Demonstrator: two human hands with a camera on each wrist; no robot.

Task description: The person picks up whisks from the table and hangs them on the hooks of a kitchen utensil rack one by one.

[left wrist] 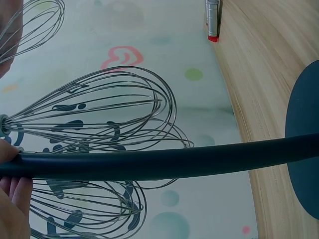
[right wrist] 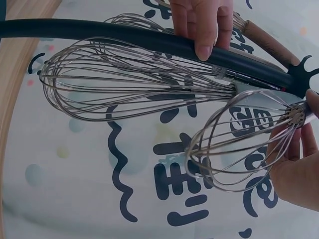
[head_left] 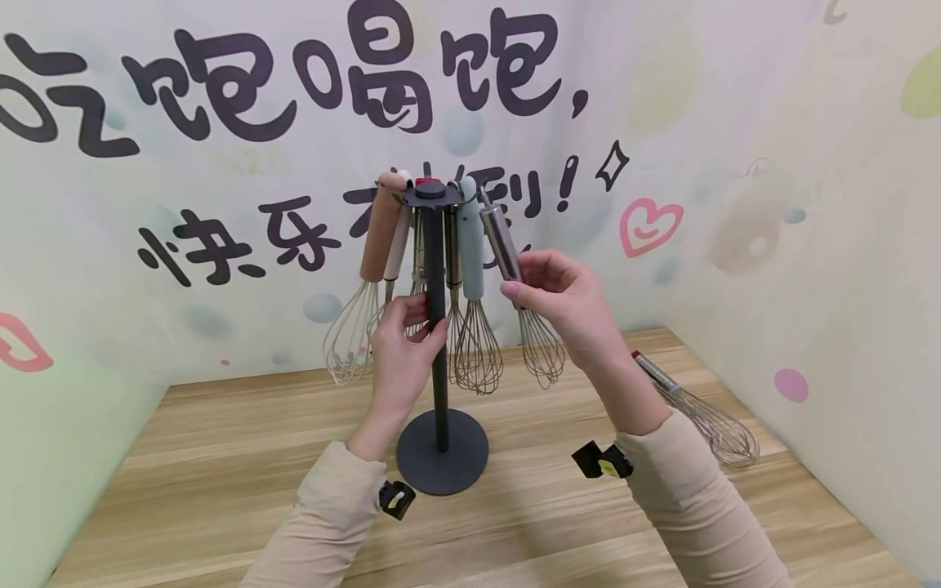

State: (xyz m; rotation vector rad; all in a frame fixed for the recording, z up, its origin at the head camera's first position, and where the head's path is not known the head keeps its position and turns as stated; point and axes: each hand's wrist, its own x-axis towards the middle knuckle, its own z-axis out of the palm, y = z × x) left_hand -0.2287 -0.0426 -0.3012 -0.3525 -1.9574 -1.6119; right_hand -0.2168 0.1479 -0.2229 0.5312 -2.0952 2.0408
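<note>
As the left grip (head_left: 403,349) holds a rack (head_left: 441,469), whisks (head_left: 472,249) hung round it, the right grip (head_left: 564,296) pinches a steel whisk (head_left: 501,243).

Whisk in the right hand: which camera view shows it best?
The head view: the whisk shows from handle to wires, partly covered by the right hand. The right wrist view shows its wires closer, little handle; the left wrist view, only wires at top left.

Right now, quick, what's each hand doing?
Left hand: holding the dark pole of the stand.
Right hand: holding the silver-handled whisk by its handle.
</note>
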